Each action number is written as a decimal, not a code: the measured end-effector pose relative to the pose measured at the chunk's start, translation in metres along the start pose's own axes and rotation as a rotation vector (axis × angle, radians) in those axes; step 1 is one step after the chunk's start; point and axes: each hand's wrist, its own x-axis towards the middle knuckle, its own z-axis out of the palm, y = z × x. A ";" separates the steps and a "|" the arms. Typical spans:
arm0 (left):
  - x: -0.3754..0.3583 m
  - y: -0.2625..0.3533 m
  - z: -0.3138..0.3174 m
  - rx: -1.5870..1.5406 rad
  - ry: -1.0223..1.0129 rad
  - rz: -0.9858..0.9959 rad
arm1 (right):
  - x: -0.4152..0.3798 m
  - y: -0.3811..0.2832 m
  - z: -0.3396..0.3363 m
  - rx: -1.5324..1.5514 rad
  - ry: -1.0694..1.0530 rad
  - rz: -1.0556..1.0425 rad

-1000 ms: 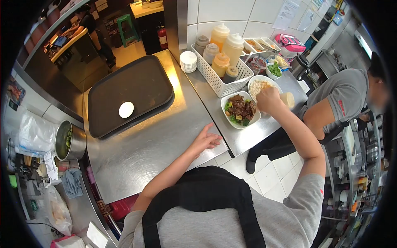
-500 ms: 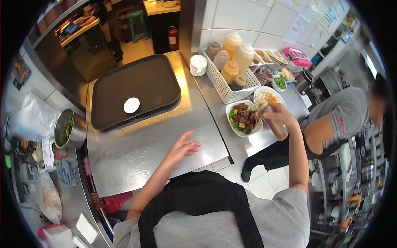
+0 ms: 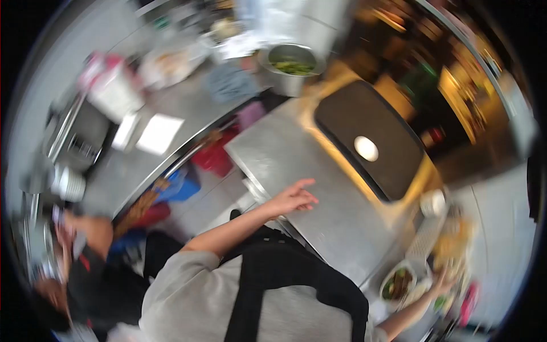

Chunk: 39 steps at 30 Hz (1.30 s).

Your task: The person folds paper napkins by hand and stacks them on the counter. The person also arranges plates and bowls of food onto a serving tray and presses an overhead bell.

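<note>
My left hand (image 3: 297,196) hovers over the bare steel counter (image 3: 319,228), its fingers apart and holding nothing. My right hand (image 3: 444,282) reaches to the lower right, among the squeeze bottles (image 3: 454,242) of the white basket (image 3: 424,235). Motion blur hides its fingers, and I cannot make out whether a bottle is in them. Close by that hand sits a white bowl (image 3: 383,285) of dark meat and green vegetables (image 3: 399,284). A dark tray (image 3: 364,119) lies at the counter's far side with a small white round dish (image 3: 366,148) on it.
A stack of small white dishes (image 3: 433,203) stands by the basket. At the far side is a metal pot (image 3: 289,82) of green vegetables. The left counter (image 3: 188,102) carries a grey cloth (image 3: 231,82) and bags. A person in dark clothing (image 3: 108,285) is at lower left.
My view has swung left and blurred. My right hand has moved from over the bowls, where it held a brown-filled bottle, to the basket. My left hand stays open. Another person shows at left.
</note>
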 end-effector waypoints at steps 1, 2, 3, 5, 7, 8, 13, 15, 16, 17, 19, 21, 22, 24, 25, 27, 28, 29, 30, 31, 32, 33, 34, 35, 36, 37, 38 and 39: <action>-0.003 -0.008 -0.007 0.003 -0.001 0.016 | -0.012 -0.013 0.022 -0.485 0.151 0.003; -0.008 -0.017 -0.011 0.015 -0.020 0.033 | -0.011 0.002 0.013 -0.836 0.220 0.018; -0.016 -0.022 -0.022 -0.015 0.051 0.056 | -0.006 0.009 0.014 -0.522 0.124 0.108; -0.029 -0.028 -0.036 -0.050 0.091 0.045 | -0.001 -0.057 0.057 -0.649 0.321 -0.193; -0.044 -0.029 -0.044 -0.077 0.193 0.061 | -0.004 -0.152 0.121 -0.602 0.532 -0.595; -0.050 -0.026 -0.049 -0.076 0.252 0.059 | -0.007 -0.191 0.156 -0.543 0.522 -0.663; -0.074 -0.027 -0.062 -0.053 0.308 0.150 | -0.031 -0.288 0.365 -0.101 -0.190 -0.397; -0.088 -0.019 -0.070 0.014 0.345 0.177 | -0.072 -0.296 0.460 -0.016 -0.483 -0.550; -0.095 -0.019 -0.079 0.011 0.360 0.186 | -0.103 -0.310 0.501 0.066 -0.711 -0.506; -0.103 -0.019 -0.093 0.133 0.466 0.235 | -0.135 -0.327 0.539 0.062 -0.871 -0.485; -0.120 -0.017 -0.124 0.387 0.682 0.328 | -0.182 -0.326 0.614 0.127 -1.022 -0.658; -0.138 -0.011 -0.153 0.341 0.766 0.397 | -0.218 -0.349 0.673 0.246 -1.225 -0.765; -0.150 0.001 -0.165 0.350 0.838 0.388 | -0.237 -0.369 0.695 0.273 -1.256 -0.786; -0.166 0.009 -0.192 0.344 0.949 0.397 | -0.265 -0.410 0.736 0.322 -1.295 -0.838; -0.171 0.010 -0.205 0.335 0.965 0.404 | -0.278 -0.417 0.766 0.356 -1.277 -0.894; -0.181 0.014 -0.226 0.313 1.025 0.382 | -0.295 -0.403 0.845 0.115 -1.076 -1.085; -0.185 0.010 -0.248 0.489 1.082 0.408 | -0.310 -0.400 0.895 -0.112 -0.848 -1.249; -0.192 0.015 -0.254 0.639 1.117 0.396 | -0.314 -0.376 0.924 -0.100 -0.850 -1.253; -0.197 0.017 -0.261 0.716 1.123 0.366 | -0.314 -0.345 0.945 -0.284 -0.901 -1.336; -0.202 0.020 -0.269 0.797 1.123 0.336 | -0.316 -0.333 0.959 -0.474 -0.944 -1.407; -0.208 0.028 -0.276 0.790 1.090 0.286 | -0.316 -0.341 0.967 -0.471 -0.939 -1.400; -0.208 0.033 -0.287 0.794 1.082 0.286 | -0.311 -0.350 0.969 -0.571 -1.050 -1.342; -0.206 0.035 -0.295 0.850 1.098 0.322 | -0.306 -0.354 0.967 -0.676 -1.165 -1.275; -0.203 0.036 -0.302 0.905 1.108 0.357 | -0.306 -0.363 0.961 -0.691 -1.172 -1.260; -0.195 0.034 -0.314 0.981 1.023 0.295 | -0.307 -0.375 0.957 -0.710 -1.179 -1.243; -0.185 0.031 -0.320 0.983 1.004 0.295 | -0.309 -0.387 0.953 -0.728 -1.185 -1.227; -0.175 0.031 -0.321 1.159 1.004 0.223 | -0.312 -0.399 0.946 -0.742 -1.186 -1.214; -0.167 0.029 -0.323 1.332 1.003 0.151 | -0.316 -0.410 0.939 -0.629 -1.087 -1.234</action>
